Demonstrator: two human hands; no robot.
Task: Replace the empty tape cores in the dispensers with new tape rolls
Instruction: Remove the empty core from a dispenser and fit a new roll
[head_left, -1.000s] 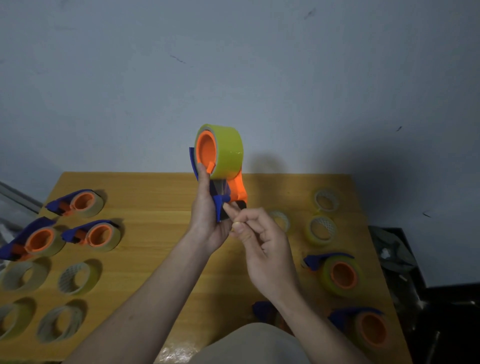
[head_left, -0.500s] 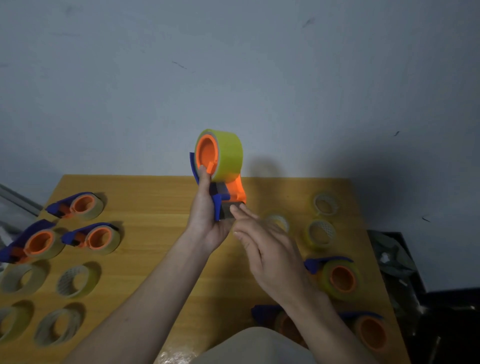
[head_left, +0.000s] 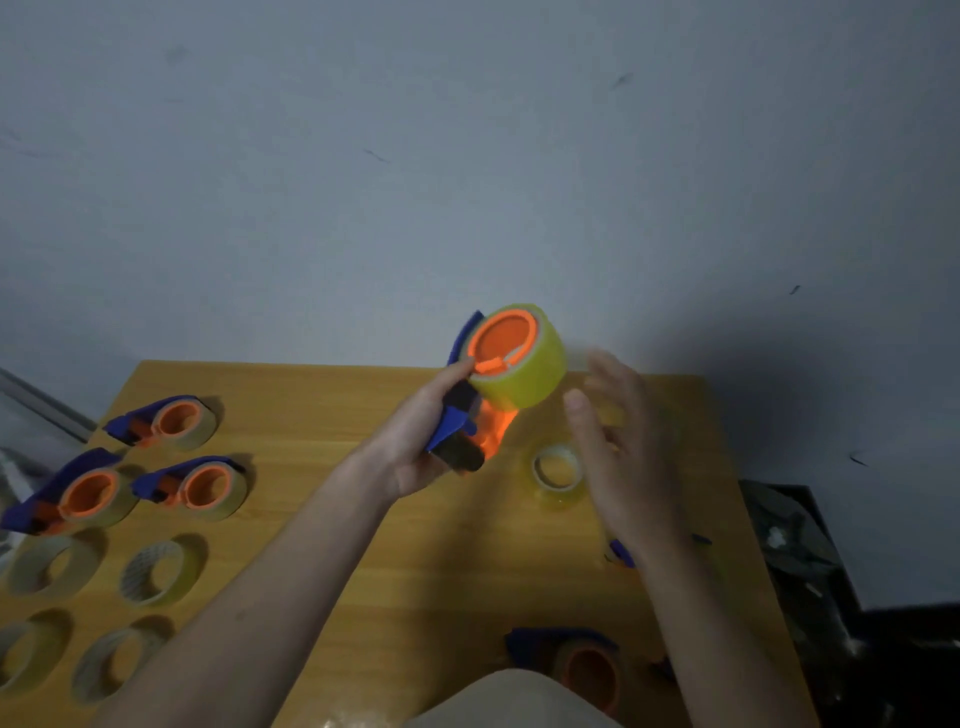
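Dispenser: the blue and orange dispenser (head_left: 460, 434) is held up above the far part of the wooden counter (head_left: 322, 415), tilted, its dark front end pointing down toward the person.
Tape roll: a full yellow tape roll (head_left: 524, 371) sits on the dispenser's orange hub, the hub's round face turned toward the camera.
Left hand: the left hand (head_left: 415, 441) grasps the dispenser's handle, fingers (head_left: 457, 370) curled round it and one fingertip at the hub's edge.
Right hand: the right hand (head_left: 623, 447) is released, fingers spread and straight, just beside the roll on its right; it looks clear of the roll, though motion blur leaves that unsure.
Change: a second ago the right hand pinched at the dispenser's front end; it has since let go and drawn off to the right, and the dispenser has tipped so the hub faces up more.
Left of counter: three loaded dispensers (head_left: 200, 486) and four bare tape cores (head_left: 156, 571).
Right of counter: a small clear tape core (head_left: 556, 467) lies flat just under the right hand; another dispenser (head_left: 576, 660) rests at the near edge.
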